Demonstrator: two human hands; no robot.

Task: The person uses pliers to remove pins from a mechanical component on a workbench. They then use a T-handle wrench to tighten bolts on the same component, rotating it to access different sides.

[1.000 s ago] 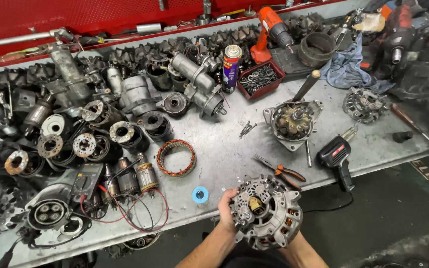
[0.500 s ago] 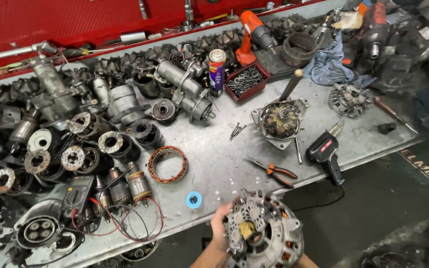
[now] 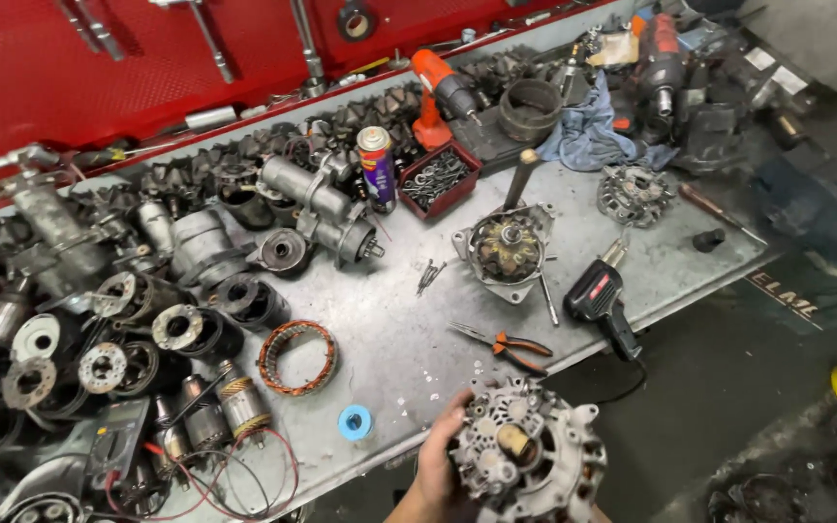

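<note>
Your left hand (image 3: 438, 470) grips round grey cast-metal alternator (image 3: 527, 455), bottom centre, off steel bench (image 3: 399, 329). Right hand hidden, state unclear. Casing closed; orange-handled pliers (image 3: 508, 347) untouched.

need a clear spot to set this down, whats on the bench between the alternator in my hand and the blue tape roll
In the head view, only bare grey metal bench top lies between the alternator, held by the left hand, and the blue tape roll.

The alternator (image 3: 530, 457) hides the left hand's (image 3: 438, 475) palm. Below the grip, the wrist runs off the picture's edge. The right hand is out of sight.
</note>
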